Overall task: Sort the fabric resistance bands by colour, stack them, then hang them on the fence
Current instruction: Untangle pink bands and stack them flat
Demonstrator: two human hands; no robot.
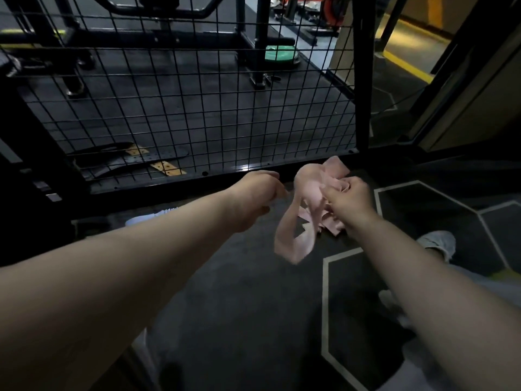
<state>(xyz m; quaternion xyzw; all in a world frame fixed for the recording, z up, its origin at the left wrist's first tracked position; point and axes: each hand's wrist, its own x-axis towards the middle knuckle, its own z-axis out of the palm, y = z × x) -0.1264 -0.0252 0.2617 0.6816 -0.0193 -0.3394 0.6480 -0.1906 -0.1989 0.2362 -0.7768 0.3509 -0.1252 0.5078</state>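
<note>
Head camera, centre of frame: right hand (pixel 348 200) grips a crumpled bunch of pale pink bands (pixel 310 177), one blurred loop dangling over the dark floor (pixel 239 292). Left hand (pixel 258 194), fingers curled, is just beside them, its hold unclear, below the black wire fence (pixel 197 108).

You are in a gym, on its training floor. Identify it by these features: dark rubber flooring (pixel 239 306) marked with pale hexagon outlines (pixel 325 292); a black wire-mesh fence (pixel 197 108) bolted to a steel base rail; and beyond it, the black tubular frame (pixel 259 38) of a weight rack. A green weight plate (pixel 279 56) lies at the frame's foot, with a spring clip (pixel 270 79) just beside it. A leather lifting belt (pixel 127 159) lies behind the mesh. Pink fabric bands (pixel 310 198) confirm the setting.
</note>
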